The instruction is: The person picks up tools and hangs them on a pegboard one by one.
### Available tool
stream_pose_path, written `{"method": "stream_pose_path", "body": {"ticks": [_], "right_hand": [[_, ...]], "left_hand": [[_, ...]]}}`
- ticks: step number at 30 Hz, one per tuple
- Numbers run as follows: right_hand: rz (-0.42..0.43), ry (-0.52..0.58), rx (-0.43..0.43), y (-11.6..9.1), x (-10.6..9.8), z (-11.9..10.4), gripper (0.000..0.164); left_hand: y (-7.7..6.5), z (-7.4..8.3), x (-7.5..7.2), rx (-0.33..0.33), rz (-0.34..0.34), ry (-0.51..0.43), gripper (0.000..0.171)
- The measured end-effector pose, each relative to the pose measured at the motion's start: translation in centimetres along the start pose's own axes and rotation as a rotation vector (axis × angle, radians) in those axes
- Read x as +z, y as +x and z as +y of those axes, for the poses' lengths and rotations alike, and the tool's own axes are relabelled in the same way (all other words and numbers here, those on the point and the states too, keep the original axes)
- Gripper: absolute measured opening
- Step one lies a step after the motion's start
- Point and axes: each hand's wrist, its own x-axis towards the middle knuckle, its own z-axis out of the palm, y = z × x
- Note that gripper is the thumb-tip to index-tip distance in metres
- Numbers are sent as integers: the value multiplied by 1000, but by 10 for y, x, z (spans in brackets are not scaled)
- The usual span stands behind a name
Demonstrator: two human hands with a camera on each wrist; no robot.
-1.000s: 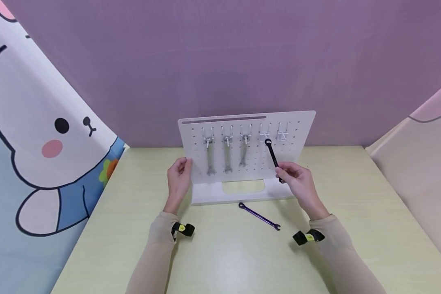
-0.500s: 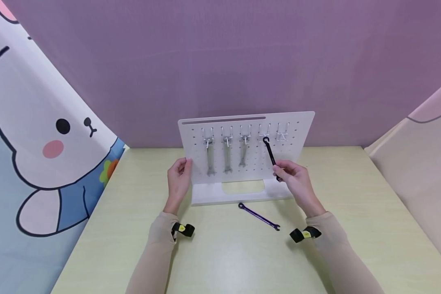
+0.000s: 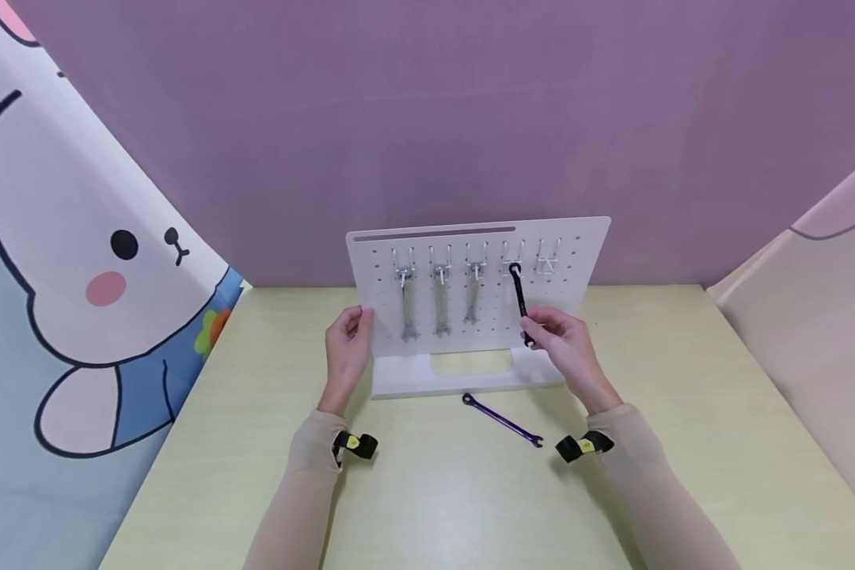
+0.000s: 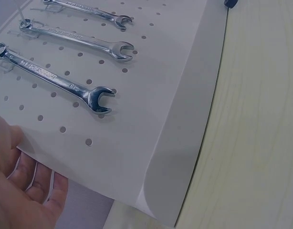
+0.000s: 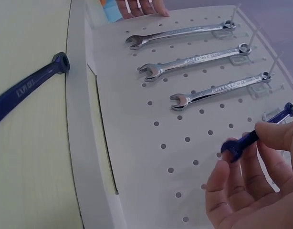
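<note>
A white pegboard (image 3: 566, 289) stands upright on the table, and my left hand (image 3: 347, 344) grips its left edge with the thumb in front and the fingers behind. My right hand (image 3: 566, 344) pinches a dark combination wrench (image 3: 518, 293) near its open end; in the right wrist view the wrench (image 5: 254, 136) looks dark blue. Its ring end is right at the fourth hook from the left. Several silver combination wrenches (image 4: 58, 78) hang by their ring ends on the three left hooks. Another dark purple wrench (image 3: 502, 419) lies on the table in front of the base.
The fifth hook (image 3: 547, 265), at the right of the row, carries no wrench. The board's white base (image 3: 402, 378) has a wide cut-out slot. A purple curtain (image 3: 427, 142) hangs behind the pale wooden table (image 3: 427, 507), with a printed cartoon cloth (image 3: 64, 317) at the left.
My right hand has moved a little left and up with the wrench, bringing its ring end from below the fourth hook onto the hook's tip. The left hand and the board stay put.
</note>
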Motion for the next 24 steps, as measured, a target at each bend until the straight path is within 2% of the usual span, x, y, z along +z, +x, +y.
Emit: {"method": "stream_pose_path", "body": {"ticks": [9,14,16,22,24], "right_hand": [[-49,-130,-38,11,9,2,41],[-49,-178,-76,17,14,2,38],[-19,-205,-106,20,17,4,35],[178,-337,-267,26,27,13,23],[215,-357,-317,27,30,14,21]], "left_hand": [[0,-2,-1,-10,-8,3,31],[1,-3,0,-17,-14,9,32],[1,-3,0,-22,-15,9,32],[1,-2,0,-22,-16,8,32],[1,-2,0,-20,-14,8,32]]}}
